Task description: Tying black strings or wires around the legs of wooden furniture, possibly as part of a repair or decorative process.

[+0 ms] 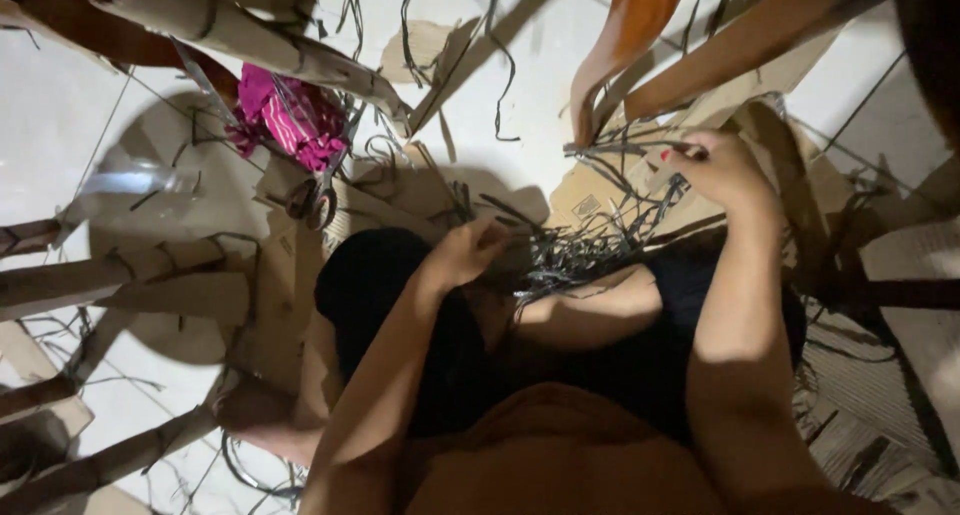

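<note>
Hands working at a tangle of thin dark strips (585,245), stiff and ribbon-like, heaped at frame centre over the lap. Left hand (465,250) curling closed around one end of the bundle; right hand (720,165) pinching a few strands at upper right. Rolled cardboard tubes (120,275) lying at left, pink cloth (285,115) at upper left.

Thin dark glossy plastic strips (585,245) in a tangle; matt brown corrugated cardboard sheets (600,190); smooth, faintly shiny pale floor tiles (50,125); bright pink woven cloth (285,120); metal scissors (315,200)
</note>
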